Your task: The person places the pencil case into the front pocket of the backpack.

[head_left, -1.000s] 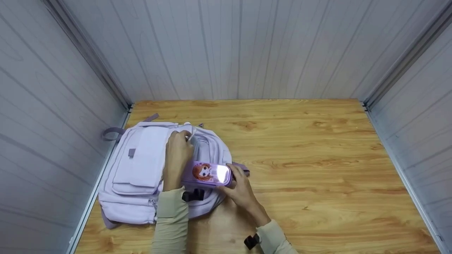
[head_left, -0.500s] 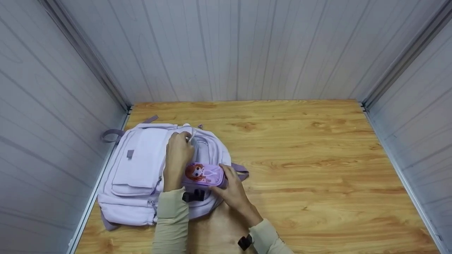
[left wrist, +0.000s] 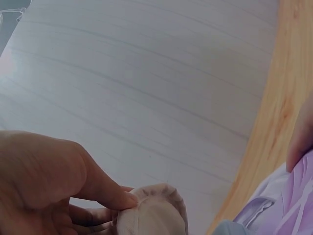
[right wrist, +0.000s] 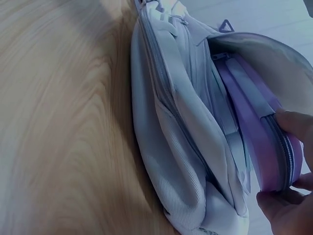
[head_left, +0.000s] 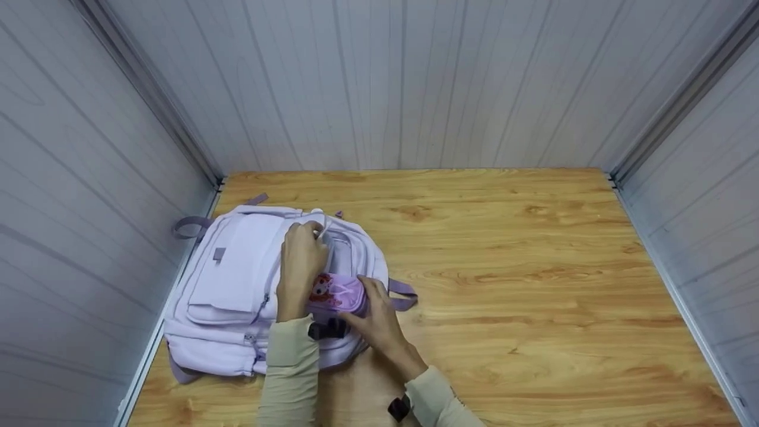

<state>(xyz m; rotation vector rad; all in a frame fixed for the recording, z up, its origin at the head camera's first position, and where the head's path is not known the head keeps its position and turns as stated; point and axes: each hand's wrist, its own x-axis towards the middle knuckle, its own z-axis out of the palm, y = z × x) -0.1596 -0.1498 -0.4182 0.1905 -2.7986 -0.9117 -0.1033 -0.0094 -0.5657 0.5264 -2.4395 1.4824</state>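
A pale lilac backpack lies on the wooden surface at the left of the head view. My left hand pinches the fabric edge of its front pocket between thumb and fingers, holding the pocket open. My right hand grips the outer end of a purple zipped pencil case that bears a red-haired cartoon girl. In the right wrist view, the far end of the case reaches into the open pocket, thumb on one side and fingers on the other. My left forearm hides part of it in the head view.
Inside the pocket, a thin pale item with a teal edge stands beside the case. A purple strap sticks out at the bag's right. Grey panel walls enclose the wooden surface at back and sides.
My right hand has moved left with the pencil case, pushing it deeper into the pocket, so less of it shows. My left hand stays at the pocket edge.
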